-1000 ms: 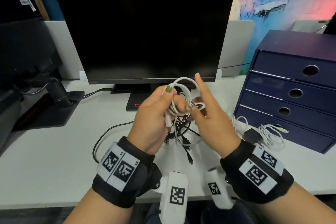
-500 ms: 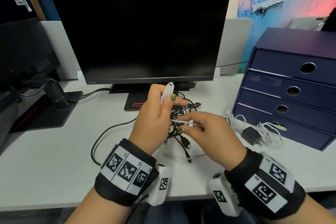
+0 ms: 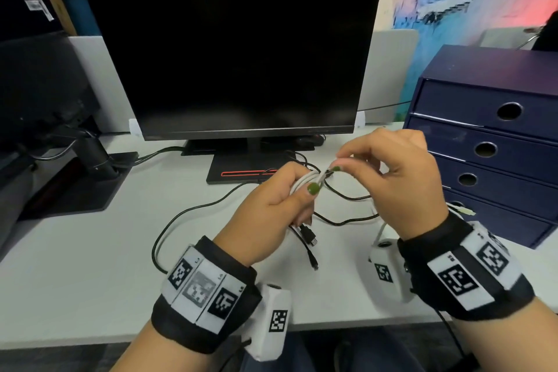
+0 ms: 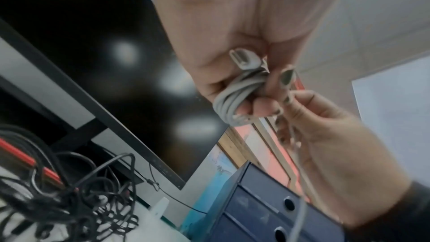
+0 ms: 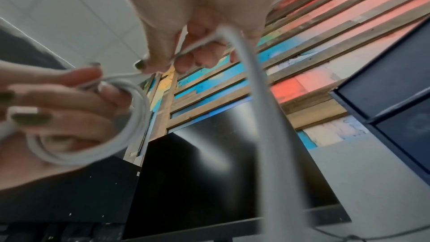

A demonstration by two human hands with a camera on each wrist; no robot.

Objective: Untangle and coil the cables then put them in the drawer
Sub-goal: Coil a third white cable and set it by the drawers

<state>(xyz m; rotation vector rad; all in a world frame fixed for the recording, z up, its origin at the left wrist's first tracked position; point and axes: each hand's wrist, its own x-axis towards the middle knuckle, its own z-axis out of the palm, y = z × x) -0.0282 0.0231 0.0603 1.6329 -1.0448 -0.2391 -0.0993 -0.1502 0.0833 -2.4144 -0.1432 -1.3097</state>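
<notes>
My left hand (image 3: 280,205) grips a small coil of white cable (image 3: 305,183) above the desk; the coil (image 4: 235,95) and its plug show in the left wrist view, and its loops (image 5: 130,117) in the right wrist view. My right hand (image 3: 389,178) pinches the loose end of the same white cable (image 5: 200,43) just right of the coil, and a strand trails down past that wrist. A tangle of black cables (image 3: 332,208) lies on the desk under both hands. The dark blue drawer unit (image 3: 495,142) stands to the right with all its drawers closed.
A black monitor (image 3: 232,51) on its stand fills the back of the white desk (image 3: 90,266). A second monitor arm base (image 3: 72,187) sits at the left. Another white cable end (image 3: 465,211) lies by the lowest drawer.
The left hand has lowered and turned the white coil sideways. The right hand has swung up and to the right, pulling the cable's loose end away from the coil.
</notes>
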